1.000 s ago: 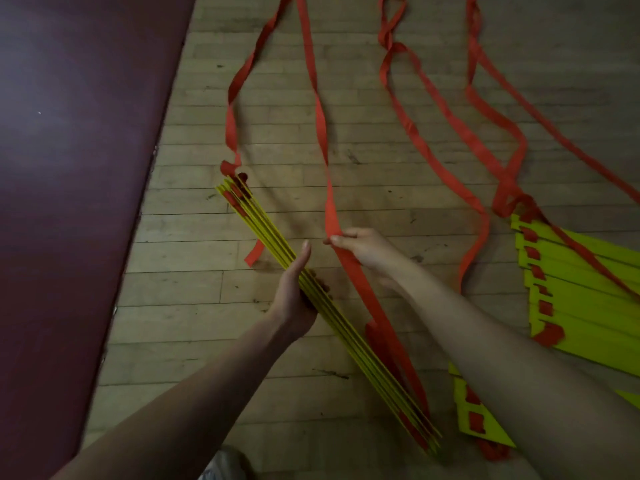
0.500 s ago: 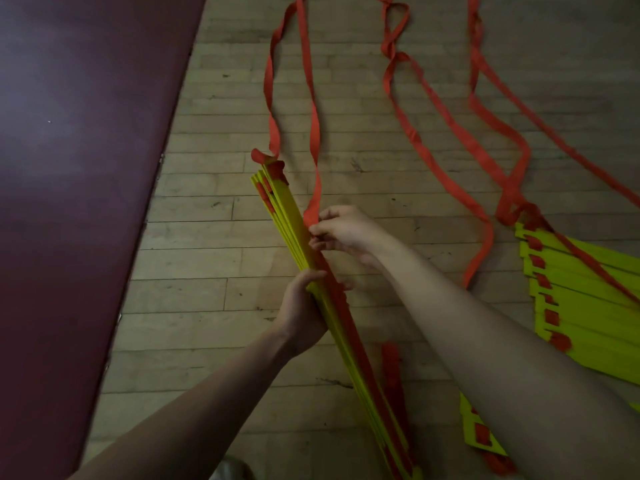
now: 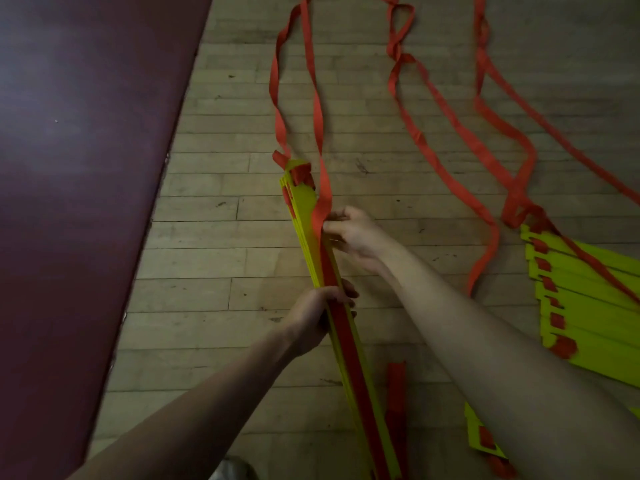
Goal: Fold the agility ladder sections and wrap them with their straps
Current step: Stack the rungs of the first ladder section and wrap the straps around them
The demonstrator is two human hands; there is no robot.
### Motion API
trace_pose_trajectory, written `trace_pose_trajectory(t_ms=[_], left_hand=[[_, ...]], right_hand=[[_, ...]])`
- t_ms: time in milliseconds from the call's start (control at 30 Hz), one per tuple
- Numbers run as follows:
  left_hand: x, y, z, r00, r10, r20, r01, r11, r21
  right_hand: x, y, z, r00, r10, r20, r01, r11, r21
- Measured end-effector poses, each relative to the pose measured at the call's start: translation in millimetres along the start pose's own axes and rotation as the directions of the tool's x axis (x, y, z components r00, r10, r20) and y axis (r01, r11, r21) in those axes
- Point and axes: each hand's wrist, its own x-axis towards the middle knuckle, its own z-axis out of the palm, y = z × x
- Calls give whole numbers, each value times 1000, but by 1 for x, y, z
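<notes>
Closest to the person, the left hand (image 3: 313,317) grips the bundle of yellow rungs (image 3: 302,209) round its middle and holds it slanted above the wooden floor (image 3: 214,265). Off to the right, a second stack of rungs (image 3: 595,313) lies well apart. Slightly farther up, the right hand (image 3: 353,233) pinches the red strap (image 3: 323,202) against the bundle's edge. To wrap it well, I'd pull the strap taut and untwisted before leading it round, with the left grip stopping the rungs from fanning. Beyond, the slack loops across the floor and could snag.
</notes>
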Motion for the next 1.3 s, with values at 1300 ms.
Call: trace_pose_trajectory(t_ms=[1300], left_hand=[[-127,202,99,983,43,181,-167,630,758]], right_hand=[[-164,-155,-108,861,-493,-128,413,822,-391]])
